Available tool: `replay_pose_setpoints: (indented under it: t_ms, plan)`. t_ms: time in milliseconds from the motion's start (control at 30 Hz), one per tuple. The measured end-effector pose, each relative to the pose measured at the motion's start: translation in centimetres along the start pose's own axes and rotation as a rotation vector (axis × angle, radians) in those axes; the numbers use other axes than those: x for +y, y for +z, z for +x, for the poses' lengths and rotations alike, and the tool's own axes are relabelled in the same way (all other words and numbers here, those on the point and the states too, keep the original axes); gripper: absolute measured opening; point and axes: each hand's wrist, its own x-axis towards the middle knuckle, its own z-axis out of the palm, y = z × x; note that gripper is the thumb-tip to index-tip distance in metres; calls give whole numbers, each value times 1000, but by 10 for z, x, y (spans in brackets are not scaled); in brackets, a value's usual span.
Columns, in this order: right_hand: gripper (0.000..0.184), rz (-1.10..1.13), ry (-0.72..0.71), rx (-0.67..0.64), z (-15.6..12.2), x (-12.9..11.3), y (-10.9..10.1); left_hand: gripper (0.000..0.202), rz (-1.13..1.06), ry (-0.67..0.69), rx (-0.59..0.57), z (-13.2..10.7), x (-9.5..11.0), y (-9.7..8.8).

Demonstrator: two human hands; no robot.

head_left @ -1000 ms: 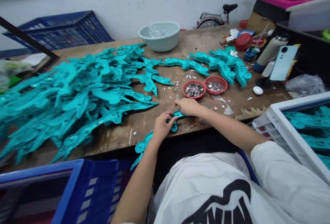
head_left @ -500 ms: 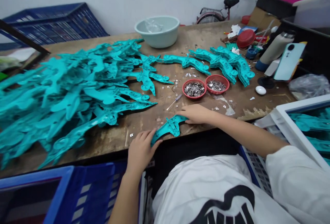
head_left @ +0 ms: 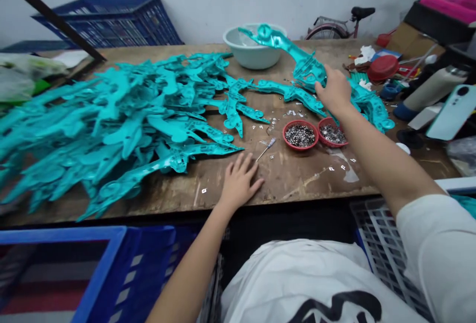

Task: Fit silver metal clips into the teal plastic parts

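Observation:
My right hand (head_left: pixel 334 90) is stretched far over the wooden table (head_left: pixel 297 174) and grips a long teal plastic part (head_left: pixel 286 50), holding it raised above the smaller stack of teal parts (head_left: pixel 368 100) at the right. My left hand (head_left: pixel 240 182) lies flat on the table near the front edge with fingers spread and nothing in it. A small screwdriver (head_left: pixel 266 148) lies just beyond its fingertips. Two red dishes (head_left: pixel 300 135) (head_left: pixel 332 133) full of small metal pieces sit under my right forearm.
A big heap of teal parts (head_left: pixel 111 120) covers the table's left half. A pale bowl (head_left: pixel 255 48) stands at the back. A phone (head_left: pixel 449 112), bottle (head_left: pixel 427 90) and red lid (head_left: pixel 383 68) crowd the right. Blue crates (head_left: pixel 122 263) (head_left: pixel 111 21) stand in front and behind; a white crate (head_left: pixel 386 229) is at right.
My right hand lifted the teal part from the front edge and carried it to the far right stack. My left hand let go of it and now rests flat on the table.

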Motion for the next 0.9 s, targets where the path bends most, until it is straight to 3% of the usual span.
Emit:
replay_pose_setpoints:
  t_ms: [133,367,567,900]
  plan:
    - [64,-61,8,-124,45,8,40,42,-45,-1,-22,-5,1,21]
    - [56,-87,23,-199,76,9,95,31,-88,9,13,-12,-3,20]
    - [57,-130,13,-291,75,10,109,33,-104,11,34,-15,-2,22]
    - [64,-85,-58,-238,83,10,116,34,-107,-6,30,-16,0,21]
